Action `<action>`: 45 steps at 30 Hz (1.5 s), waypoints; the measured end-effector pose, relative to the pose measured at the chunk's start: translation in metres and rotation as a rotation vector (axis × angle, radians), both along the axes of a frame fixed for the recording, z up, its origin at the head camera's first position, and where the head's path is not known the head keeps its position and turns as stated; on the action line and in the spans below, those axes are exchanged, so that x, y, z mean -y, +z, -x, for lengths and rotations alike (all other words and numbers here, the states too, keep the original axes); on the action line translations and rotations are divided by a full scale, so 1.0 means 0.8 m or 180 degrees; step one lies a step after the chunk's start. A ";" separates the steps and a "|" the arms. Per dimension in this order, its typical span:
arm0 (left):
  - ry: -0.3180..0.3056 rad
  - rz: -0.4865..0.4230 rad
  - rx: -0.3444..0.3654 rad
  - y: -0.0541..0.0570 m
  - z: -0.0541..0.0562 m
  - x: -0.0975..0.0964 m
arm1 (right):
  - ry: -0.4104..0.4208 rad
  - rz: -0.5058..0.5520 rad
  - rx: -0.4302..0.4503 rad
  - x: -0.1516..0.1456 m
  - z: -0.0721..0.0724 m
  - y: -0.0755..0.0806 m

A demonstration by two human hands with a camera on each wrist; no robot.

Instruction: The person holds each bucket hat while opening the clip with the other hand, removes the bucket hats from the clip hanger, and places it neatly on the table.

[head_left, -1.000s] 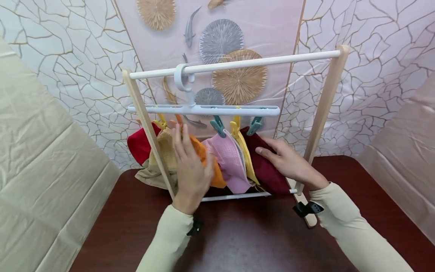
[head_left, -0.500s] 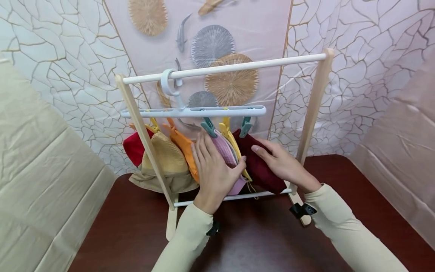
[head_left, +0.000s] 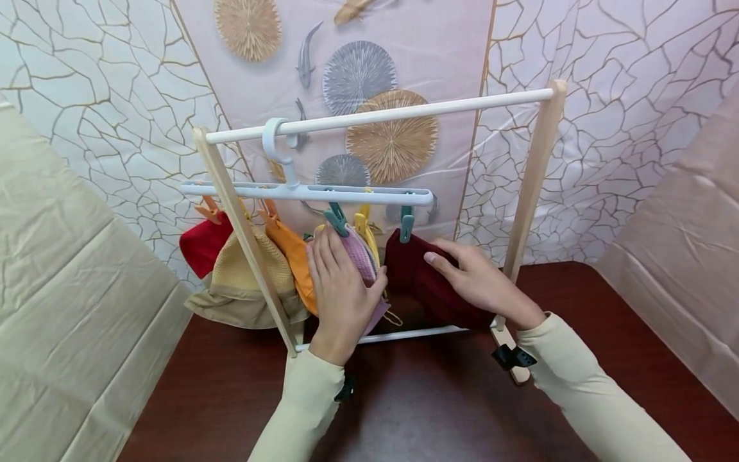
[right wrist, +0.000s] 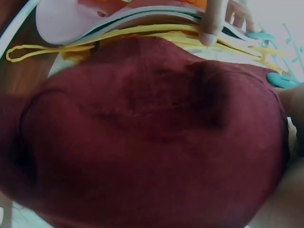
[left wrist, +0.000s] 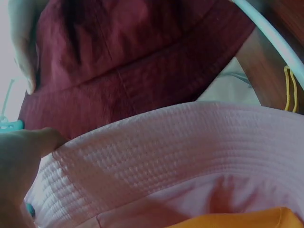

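Note:
A pale blue hanger (head_left: 358, 194) hooks over the rack's white rail, with clothespins along it holding hats. My left hand (head_left: 339, 292) holds the pink bucket hat (left wrist: 118, 164) by its brim, long fingers on its left side and thumb round to the right. A thin yellow item with a cord (right wrist: 142, 31) hangs just beside it. The maroon bucket hat (head_left: 412, 276) hangs from a teal clothespin (head_left: 407, 228). My right hand (head_left: 476, 279) grips its right side, thumb in front and the other fingers hidden behind. An orange hat (head_left: 294, 253) hangs left of my left hand.
A wooden rack post (head_left: 248, 237) crosses in front of a tan-and-yellow hat (head_left: 239, 282). A red hat (head_left: 202, 247) hangs at far left. The right post (head_left: 534, 179) stands close behind my right wrist. A white lower bar (head_left: 416, 334) runs low above the brown table (head_left: 427, 398).
My left hand moved from the orange hat to the pink hat, then slightly left. The hanger and hats slid left along the rail. A gap widened between the yellow item and the maroon hat.

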State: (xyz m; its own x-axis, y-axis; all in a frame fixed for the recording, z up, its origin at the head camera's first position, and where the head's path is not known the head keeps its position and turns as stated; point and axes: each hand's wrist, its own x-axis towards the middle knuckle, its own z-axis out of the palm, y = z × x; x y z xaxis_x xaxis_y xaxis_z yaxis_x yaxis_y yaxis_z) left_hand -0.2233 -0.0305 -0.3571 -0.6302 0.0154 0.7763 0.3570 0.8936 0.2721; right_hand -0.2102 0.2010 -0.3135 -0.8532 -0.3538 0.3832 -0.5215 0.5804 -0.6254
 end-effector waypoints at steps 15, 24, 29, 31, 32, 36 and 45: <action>-0.1632 -0.0880 -0.0448 0.048 -0.043 -0.029 | -0.0257 0.0017 -0.0711 0.030 -0.006 0.008; -0.1957 -0.1533 0.1042 0.086 -0.032 -0.049 | -0.0392 -0.0045 -0.0793 0.029 -0.009 0.006; -0.2288 -0.1938 0.0981 0.090 -0.024 -0.051 | -0.0585 -0.0149 -0.0814 0.032 -0.012 0.009; -0.2421 -0.2041 0.0890 0.090 -0.020 -0.052 | -0.0627 -0.0167 -0.0841 0.033 -0.013 0.009; -0.2480 -0.2088 0.0863 0.090 -0.019 -0.052 | -0.0634 -0.0169 -0.0847 0.034 -0.013 0.009; -0.2532 -0.2144 0.0838 0.089 -0.016 -0.053 | -0.0672 -0.0185 -0.0841 0.037 -0.012 0.007; -0.2608 -0.2325 0.1036 0.091 -0.010 -0.050 | -0.0757 -0.0307 -0.0785 0.040 -0.009 0.004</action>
State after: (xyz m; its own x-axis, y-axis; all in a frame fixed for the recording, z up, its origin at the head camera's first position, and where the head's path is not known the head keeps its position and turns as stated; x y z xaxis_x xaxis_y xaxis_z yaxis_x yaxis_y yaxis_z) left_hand -0.2153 0.0098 -0.2845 -0.8114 0.1266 0.5706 0.5768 0.0154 0.8168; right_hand -0.2027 0.1688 -0.3106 -0.8020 -0.2009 0.5624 -0.4932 0.7539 -0.4340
